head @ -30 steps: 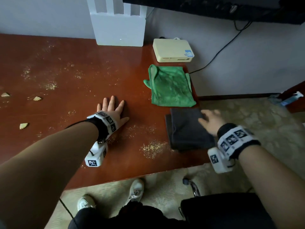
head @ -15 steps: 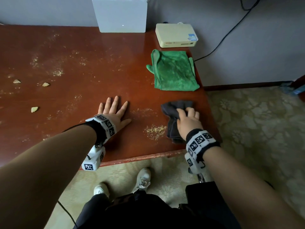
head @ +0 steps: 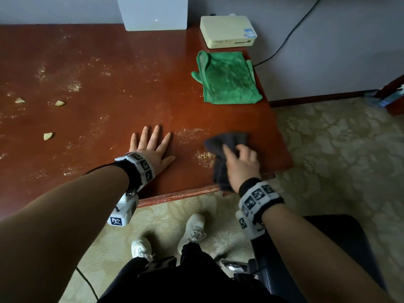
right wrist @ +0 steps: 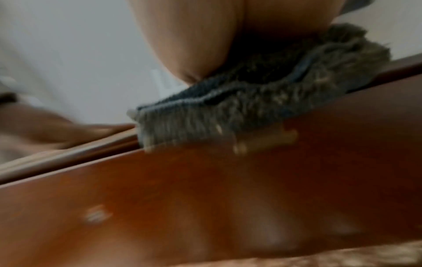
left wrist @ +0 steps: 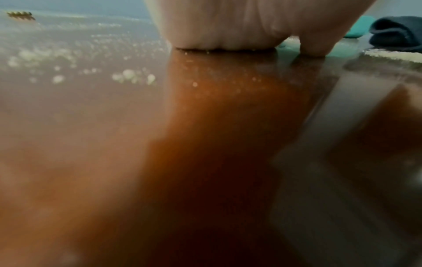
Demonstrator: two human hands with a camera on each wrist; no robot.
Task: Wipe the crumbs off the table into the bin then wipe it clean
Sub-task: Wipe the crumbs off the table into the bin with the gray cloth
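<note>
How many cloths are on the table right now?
2. A green microfibre cloth lies flat near the table's far right corner, below the cream box. A dark grey cloth is bunched under the right hand at the near right edge. None seems hidden.

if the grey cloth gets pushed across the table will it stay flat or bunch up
Probably bunches: the grey cloth is already crumpled where the right hand grips it. It looks soft and floppy, part drooping over the table edge. Its fuzzy pile, seen from the right wrist, likely catches crumbs.

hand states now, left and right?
Left hand: open, flat on the table, holding nothing.
Right hand: fingers curled on the dark grey cloth, pressing it on the table.
</note>
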